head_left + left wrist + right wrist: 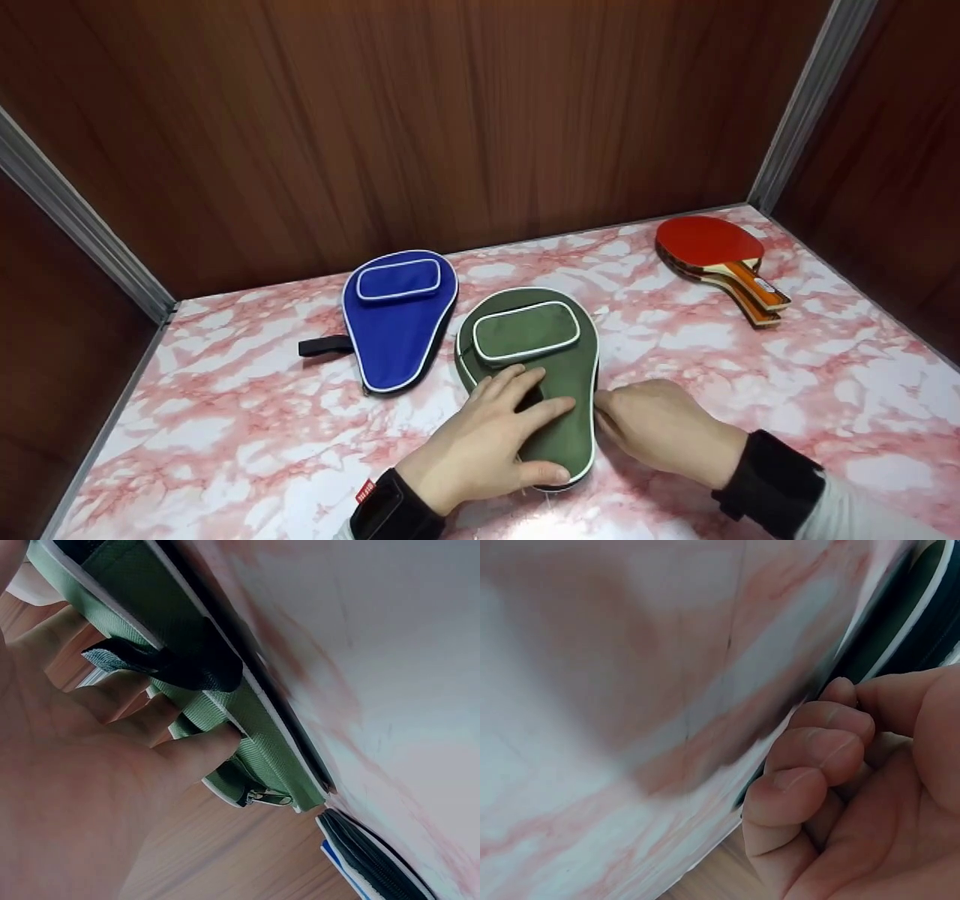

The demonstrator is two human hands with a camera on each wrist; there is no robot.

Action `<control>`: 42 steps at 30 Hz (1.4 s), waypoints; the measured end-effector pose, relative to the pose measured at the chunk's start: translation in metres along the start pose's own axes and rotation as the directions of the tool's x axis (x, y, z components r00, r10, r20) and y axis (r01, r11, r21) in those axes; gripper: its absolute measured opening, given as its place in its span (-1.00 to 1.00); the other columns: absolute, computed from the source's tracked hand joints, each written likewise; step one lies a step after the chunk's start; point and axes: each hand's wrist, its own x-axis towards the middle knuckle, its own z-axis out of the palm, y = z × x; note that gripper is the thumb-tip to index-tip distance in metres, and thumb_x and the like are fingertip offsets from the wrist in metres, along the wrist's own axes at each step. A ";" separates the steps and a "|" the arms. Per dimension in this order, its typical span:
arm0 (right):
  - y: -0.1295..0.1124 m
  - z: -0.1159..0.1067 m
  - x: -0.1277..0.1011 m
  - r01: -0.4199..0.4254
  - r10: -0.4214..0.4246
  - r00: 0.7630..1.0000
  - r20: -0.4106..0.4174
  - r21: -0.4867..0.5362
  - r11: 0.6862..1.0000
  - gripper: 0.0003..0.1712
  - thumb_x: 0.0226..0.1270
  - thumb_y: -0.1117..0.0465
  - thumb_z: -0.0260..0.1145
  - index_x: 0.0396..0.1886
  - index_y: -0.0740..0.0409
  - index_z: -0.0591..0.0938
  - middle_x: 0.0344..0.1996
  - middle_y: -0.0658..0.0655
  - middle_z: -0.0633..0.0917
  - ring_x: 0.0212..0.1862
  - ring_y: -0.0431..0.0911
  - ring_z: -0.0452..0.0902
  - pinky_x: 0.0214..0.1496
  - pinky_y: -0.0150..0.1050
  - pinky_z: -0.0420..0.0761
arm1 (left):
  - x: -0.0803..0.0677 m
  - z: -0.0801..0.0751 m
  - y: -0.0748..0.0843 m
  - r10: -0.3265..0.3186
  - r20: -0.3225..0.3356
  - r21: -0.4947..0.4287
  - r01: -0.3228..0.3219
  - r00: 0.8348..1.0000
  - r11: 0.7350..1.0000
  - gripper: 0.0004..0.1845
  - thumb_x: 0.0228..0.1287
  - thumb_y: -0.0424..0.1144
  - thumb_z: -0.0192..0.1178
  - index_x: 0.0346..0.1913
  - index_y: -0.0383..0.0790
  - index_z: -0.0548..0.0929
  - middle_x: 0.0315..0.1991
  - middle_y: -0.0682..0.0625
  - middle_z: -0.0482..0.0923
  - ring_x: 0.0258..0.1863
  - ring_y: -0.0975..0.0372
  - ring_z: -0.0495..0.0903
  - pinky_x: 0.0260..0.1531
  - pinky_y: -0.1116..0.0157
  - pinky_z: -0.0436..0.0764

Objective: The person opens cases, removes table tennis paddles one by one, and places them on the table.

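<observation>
Flanking the green case (555,375): blue case (397,322), red paddles (712,247).

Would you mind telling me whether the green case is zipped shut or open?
Cannot tell: the green case lies flat under the left hand, but the zip line is not clearly shown.

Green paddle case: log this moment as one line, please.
left hand rests flat on green paddle case | right hand fingers curled at its right edge | blue case beside | red paddles back right

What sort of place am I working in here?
Probably a staged tabletop booth: pink marble-patterned table, wood-grain walls with metal corner strips, and only table-tennis gear laid out.
</observation>
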 end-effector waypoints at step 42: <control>0.040 -0.006 0.008 0.011 -0.012 0.996 0.092 0.007 1.000 -0.73 0.34 0.26 0.48 -0.38 -0.18 0.58 -0.51 -0.11 0.68 -0.39 -0.03 0.72 -0.35 0.06 0.65 | 0.008 0.014 0.020 0.126 -0.060 0.310 -0.101 0.990 0.945 -0.08 0.25 0.42 0.47 0.66 0.52 0.39 0.69 -0.11 0.24 0.72 -0.20 0.10 0.46 -0.52 0.17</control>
